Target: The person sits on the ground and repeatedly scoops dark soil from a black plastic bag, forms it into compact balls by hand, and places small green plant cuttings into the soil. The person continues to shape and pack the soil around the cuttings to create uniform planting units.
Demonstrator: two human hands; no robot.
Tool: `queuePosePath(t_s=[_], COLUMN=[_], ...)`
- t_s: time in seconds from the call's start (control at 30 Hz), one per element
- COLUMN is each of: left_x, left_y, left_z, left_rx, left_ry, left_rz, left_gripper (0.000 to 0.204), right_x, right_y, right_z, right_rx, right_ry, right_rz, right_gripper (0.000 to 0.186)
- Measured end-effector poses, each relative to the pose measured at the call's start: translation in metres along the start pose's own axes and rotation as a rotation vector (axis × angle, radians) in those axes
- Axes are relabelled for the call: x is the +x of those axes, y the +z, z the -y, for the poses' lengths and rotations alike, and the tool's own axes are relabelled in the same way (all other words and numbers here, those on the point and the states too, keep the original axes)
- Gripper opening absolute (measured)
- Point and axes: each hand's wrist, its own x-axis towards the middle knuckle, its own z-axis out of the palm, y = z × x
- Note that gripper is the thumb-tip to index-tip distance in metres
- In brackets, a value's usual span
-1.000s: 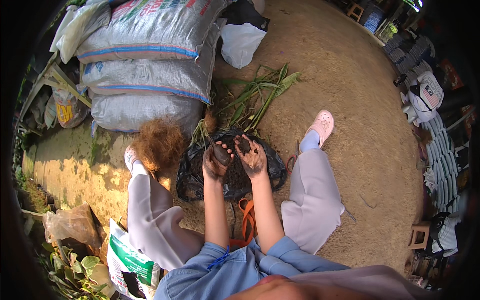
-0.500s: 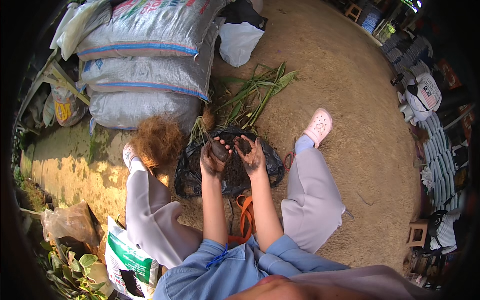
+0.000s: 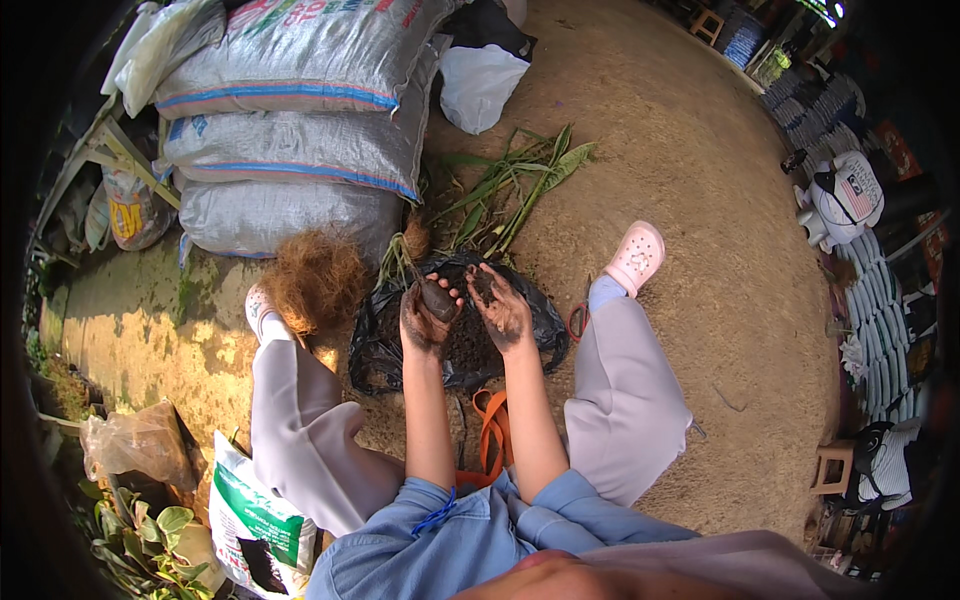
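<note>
My left hand [image 3: 422,328], palm up and smeared with dark soil, curls its fingers round a rounded clump of dark soil [image 3: 438,300]. Pale thin stems [image 3: 397,258] rise just beyond this hand, and whether they join the clump I cannot tell. Beside it, my right hand [image 3: 508,318] is turned up with its fingers apart and soil stuck to them. Both hands are over a spread black plastic bag [image 3: 545,335] with loose dark soil [image 3: 470,350] in it. A brown fibre heap [image 3: 318,280] lies left of the bag.
Stacked silver sacks [image 3: 290,215] stand at the far left. Cut green leaves [image 3: 520,190] lie beyond the bag. Red-handled scissors [image 3: 578,320] seem to lie by my right foot. An orange strap [image 3: 492,430] and a green-and-white bag [image 3: 262,520] are near me.
My right hand has shifted very slightly, its fingers a little higher and further left. My right foot has tilted a little. The left hand keeps its hold on the soil clump.
</note>
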Motion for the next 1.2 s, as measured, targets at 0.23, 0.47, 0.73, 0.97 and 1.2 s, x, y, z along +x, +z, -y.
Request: queuePosePath(t_s=[0.23,0.47,0.73,0.97,1.2], left_x=[0.0,0.003,-0.001,-0.003,-0.003], left_y=[0.0,-0.005,0.006,0.011,0.011], left_z=[0.0,-0.001,0.002,0.002,0.001], left_rx=[0.004,-0.004,0.012,0.012,0.007], left_ry=[-0.001,-0.017,-0.007,0.003,-0.001], left_rz=[-0.004,0.023,-0.04,-0.089,-0.068], left_gripper=[0.03,0.03,0.03,0.03,0.029], right_x=[0.004,0.004,0.003,0.003,0.001], right_y=[0.0,0.004,-0.004,0.006,0.006], right_z=[-0.002,-0.002,0.0,-0.004,-0.003], right_rx=[-0.194,-0.154,-0.134,-0.228,-0.36], right_ry=[-0.074,-0.051,-0.042,-0.108,-0.094], right_rz=[-0.033,-0.132,-0.135,-0.171,-0.268], right_gripper=[0.043,0.039,0.033,0.033,0.026])
